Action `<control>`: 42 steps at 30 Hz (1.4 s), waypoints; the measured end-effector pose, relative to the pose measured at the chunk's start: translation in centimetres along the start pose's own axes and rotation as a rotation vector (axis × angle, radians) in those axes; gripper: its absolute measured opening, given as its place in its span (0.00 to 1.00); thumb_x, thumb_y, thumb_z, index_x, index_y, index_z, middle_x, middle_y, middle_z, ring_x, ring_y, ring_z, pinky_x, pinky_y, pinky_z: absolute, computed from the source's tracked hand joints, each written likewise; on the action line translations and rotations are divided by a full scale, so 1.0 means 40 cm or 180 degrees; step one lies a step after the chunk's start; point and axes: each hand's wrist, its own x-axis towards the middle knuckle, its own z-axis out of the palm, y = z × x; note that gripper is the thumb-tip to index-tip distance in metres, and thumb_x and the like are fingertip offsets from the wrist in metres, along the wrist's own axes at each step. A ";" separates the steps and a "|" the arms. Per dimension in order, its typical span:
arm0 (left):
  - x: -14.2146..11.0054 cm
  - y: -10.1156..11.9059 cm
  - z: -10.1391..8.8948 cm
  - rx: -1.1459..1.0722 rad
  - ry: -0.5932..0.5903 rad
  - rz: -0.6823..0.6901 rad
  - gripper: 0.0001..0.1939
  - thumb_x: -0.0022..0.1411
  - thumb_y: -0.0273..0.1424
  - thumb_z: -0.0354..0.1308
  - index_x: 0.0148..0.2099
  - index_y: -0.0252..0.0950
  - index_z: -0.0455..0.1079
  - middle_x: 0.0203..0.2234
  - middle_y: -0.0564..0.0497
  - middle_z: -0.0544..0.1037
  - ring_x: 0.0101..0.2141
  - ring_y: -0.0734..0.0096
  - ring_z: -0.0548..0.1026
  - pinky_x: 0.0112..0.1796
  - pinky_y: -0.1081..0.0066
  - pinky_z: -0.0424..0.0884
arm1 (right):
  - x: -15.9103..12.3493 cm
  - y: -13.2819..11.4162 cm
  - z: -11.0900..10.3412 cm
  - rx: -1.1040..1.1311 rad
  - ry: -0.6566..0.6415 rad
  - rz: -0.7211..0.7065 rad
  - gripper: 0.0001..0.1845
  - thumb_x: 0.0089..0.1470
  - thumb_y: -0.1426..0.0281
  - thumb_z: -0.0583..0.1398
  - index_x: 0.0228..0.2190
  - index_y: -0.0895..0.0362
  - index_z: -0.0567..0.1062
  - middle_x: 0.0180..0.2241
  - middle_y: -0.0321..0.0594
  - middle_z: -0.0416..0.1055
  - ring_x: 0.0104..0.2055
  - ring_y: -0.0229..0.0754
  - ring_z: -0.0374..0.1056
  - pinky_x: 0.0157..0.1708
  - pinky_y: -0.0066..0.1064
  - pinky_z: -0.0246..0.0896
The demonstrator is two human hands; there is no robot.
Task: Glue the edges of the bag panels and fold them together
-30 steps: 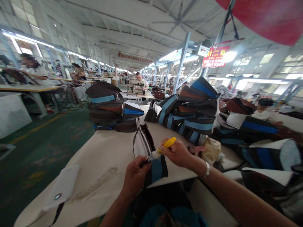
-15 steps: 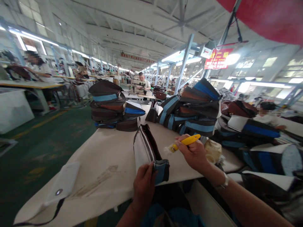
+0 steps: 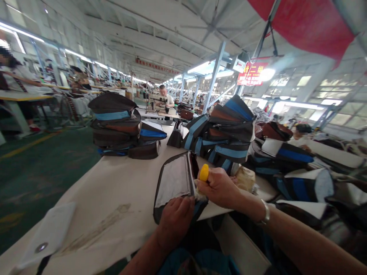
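Note:
My right hand (image 3: 220, 187) is closed round a yellow-handled brush (image 3: 204, 173). Its pale bristles are mostly hidden behind my fingers, close against the side of a dark bag (image 3: 174, 178) with a whitish panel. With fingers curled over the bag's near edge, my left hand (image 3: 176, 217) grips it on the cream tabletop (image 3: 114, 187). The panel faces up and a dark reddish opening shows along the right side. Behind my right hand stands a pale yellowish container (image 3: 245, 178).
Dark bags with blue stripes are stacked at the back left (image 3: 114, 126) and back right (image 3: 229, 133). More bags (image 3: 301, 187) lie to the right. A white device (image 3: 51, 225) with a black strap rests at the table's left. Several people sit at other tables.
The brush has come left and down to the bag, its handle now pointing toward me. The bag has been tipped so its pale panel faces up. The view has shifted right.

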 end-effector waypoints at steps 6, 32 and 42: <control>0.010 0.013 0.018 -0.0118 -0.0034 0.0158 0.06 0.66 0.21 0.52 0.43 0.33 0.68 0.30 0.50 0.74 0.28 0.69 0.70 0.30 0.65 0.65 | 0.005 0.010 -0.035 -0.0566 -0.0128 -0.0132 0.15 0.55 0.69 0.57 0.19 0.56 0.62 0.18 0.32 0.59 0.20 0.33 0.50 0.24 0.30 0.40; 0.045 -0.168 -0.020 -0.0667 0.0427 -0.1923 0.06 0.64 0.35 0.58 0.39 0.38 0.71 0.35 0.50 0.73 0.36 0.69 0.74 0.38 0.71 0.71 | -0.080 0.096 0.110 0.5665 0.0261 0.1818 0.07 0.51 0.70 0.63 0.24 0.59 0.72 0.11 0.25 0.58 0.12 0.26 0.43 0.38 0.35 0.68; -0.101 -0.081 -0.009 -0.0518 0.0239 -0.2178 0.21 0.64 0.40 0.55 0.55 0.35 0.66 0.49 0.41 0.71 0.49 0.57 0.72 0.48 0.60 0.72 | 0.013 0.029 0.236 0.6378 0.0886 0.2160 0.13 0.43 0.68 0.68 0.19 0.59 0.68 0.10 0.27 0.57 0.12 0.27 0.44 0.14 0.19 0.48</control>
